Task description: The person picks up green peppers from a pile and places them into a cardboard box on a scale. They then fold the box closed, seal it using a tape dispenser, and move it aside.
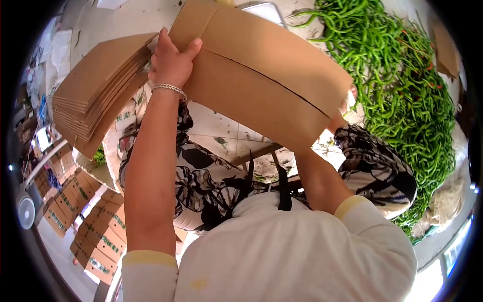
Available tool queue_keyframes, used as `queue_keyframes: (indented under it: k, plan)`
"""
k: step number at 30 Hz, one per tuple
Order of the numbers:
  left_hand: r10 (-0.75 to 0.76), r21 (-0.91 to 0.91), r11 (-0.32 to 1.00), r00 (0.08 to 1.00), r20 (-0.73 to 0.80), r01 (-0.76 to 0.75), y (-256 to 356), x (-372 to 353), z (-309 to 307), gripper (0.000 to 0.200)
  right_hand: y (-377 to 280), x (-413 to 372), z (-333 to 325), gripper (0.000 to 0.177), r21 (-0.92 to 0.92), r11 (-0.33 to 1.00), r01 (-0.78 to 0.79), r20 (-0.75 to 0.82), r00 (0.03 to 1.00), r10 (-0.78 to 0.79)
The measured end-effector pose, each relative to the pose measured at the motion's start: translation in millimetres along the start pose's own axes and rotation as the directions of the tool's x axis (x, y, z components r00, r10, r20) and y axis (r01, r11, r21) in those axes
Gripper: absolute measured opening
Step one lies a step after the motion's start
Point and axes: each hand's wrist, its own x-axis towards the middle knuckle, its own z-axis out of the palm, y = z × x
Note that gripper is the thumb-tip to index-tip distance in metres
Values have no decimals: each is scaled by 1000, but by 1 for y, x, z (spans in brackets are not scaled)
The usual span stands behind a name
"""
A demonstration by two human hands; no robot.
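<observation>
A brown cardboard box (261,75), folded flat with a slit between its flaps, is held up over my lap. My left hand (173,60) grips its left edge, thumb on the near face, fingers partly behind; a braided bracelet circles that wrist. The other arm reaches beneath the right part of the cardboard, which hides my right hand; its fingers cannot be made out. Just left of my left hand, a stack of flattened cardboard (95,80) leans at a slant.
Long green peppers (402,100) lie in a big heap at right, a few red ones among them. Printed cartons (103,241) are piled at lower left near a white fan (26,210). A metal tray (264,12) lies on the floor beyond the cardboard.
</observation>
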Motion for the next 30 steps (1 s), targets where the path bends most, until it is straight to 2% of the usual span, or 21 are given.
queue_keyframes:
  k: [2, 5, 8, 11, 13, 14, 16, 18, 19, 20, 21, 22, 24, 25, 28, 29, 30]
  plan:
    - [44, -16, 999, 999, -21, -45, -6, 2, 1, 97, 10, 12, 6, 37, -145, 989, 22, 36, 999, -17]
    - [12, 3, 1000, 1000, 7, -12, -8, 5, -1, 96, 15, 26, -5, 40, -323, 940, 112, 95, 992, -86]
    - [-61, 111, 992, 998, 28, 58, 11, -4, -9, 95, 8, 36, -44, 44, -460, 852, 251, 152, 967, -202]
    - [-70, 64, 996, 994, 83, 65, 6, 4, -9, 92, -21, 39, -106, 47, -571, 709, 413, 211, 909, -359]
    - [-58, 54, 997, 997, 57, 55, -3, 14, -1, 90, -55, 23, -153, 50, -657, 566, 498, 250, 852, -460]
    - [-54, 52, 997, 997, 48, 52, -7, 20, 2, 88, -77, 6, -183, 57, -703, 475, 530, 288, 822, -491]
    - [-56, 58, 997, 996, 72, 52, -13, 31, 7, 88, -99, -13, -230, 53, -759, 509, 405, 70, 828, -556]
    - [-62, 59, 997, 994, 92, 57, -13, 36, 11, 88, -125, -43, -284, 46, -694, 600, 398, -94, 776, -624]
    - [-71, 60, 996, 993, 95, 66, -11, 36, 10, 88, -144, -74, -310, 55, -633, 667, 393, -122, 800, -587]
    - [-79, 63, 995, 992, 96, 73, -11, 37, 9, 88, -156, -104, -331, 51, -462, 760, 457, -154, 802, -577]
    - [-51, 47, 998, 992, 113, 46, -14, 40, 11, 86, -152, -109, -349, 53, -151, 789, 596, -90, 786, -611]
    - [-21, 30, 999, 993, 120, 17, -10, 38, 8, 84, -153, -122, -364, 56, 180, 724, 666, -38, 740, -671]
    - [-57, 52, 997, 998, -13, 58, 1, 16, 6, 78, -153, -164, -362, 66, 587, 483, 650, -57, 628, -776]
    - [-87, 67, 994, 994, -74, 91, 7, 7, 3, 76, -158, -177, -361, 74, 661, 437, 610, -32, 605, -796]
    - [-18, -36, 999, 999, 33, 19, 8, 3, -10, 76, -177, -197, -339, 65, 656, 430, 621, 79, 509, -857]
    - [91, -25, 996, 987, 132, -89, 4, 13, -12, 78, -184, -197, -329, 59, 667, 446, 597, 100, 521, -848]
    - [24, -30, 999, 995, 102, -22, 5, 13, -8, 79, -189, -196, -320, 58, 676, 466, 571, 139, 523, -841]
